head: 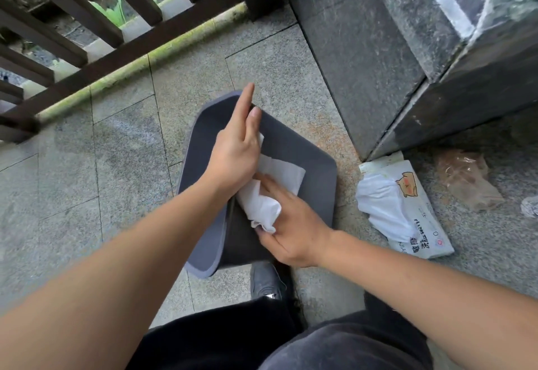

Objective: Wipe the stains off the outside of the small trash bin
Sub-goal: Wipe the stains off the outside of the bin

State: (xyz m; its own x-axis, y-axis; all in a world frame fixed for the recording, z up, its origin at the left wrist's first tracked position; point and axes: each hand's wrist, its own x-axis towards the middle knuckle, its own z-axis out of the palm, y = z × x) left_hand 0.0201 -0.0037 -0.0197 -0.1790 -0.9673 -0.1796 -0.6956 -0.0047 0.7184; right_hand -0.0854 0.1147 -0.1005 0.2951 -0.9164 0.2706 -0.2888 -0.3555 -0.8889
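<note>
Seen from the head camera, the small grey trash bin point(302, 148) lies tipped on the stone floor point(122, 148) beside a dark pillar point(364, 58). The left hand point(235, 151) rests flat on it, grip open, while the right hand point(291, 224) has its grip closed on a white tissue point(270, 192) pressed against the bin's side. A tissue pack point(404, 209) lies nearby on the floor.

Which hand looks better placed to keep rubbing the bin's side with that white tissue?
The right hand: it presses the white tissue against the dark bin. The left hand lies flat on the bin, seemingly steadying it.
</note>
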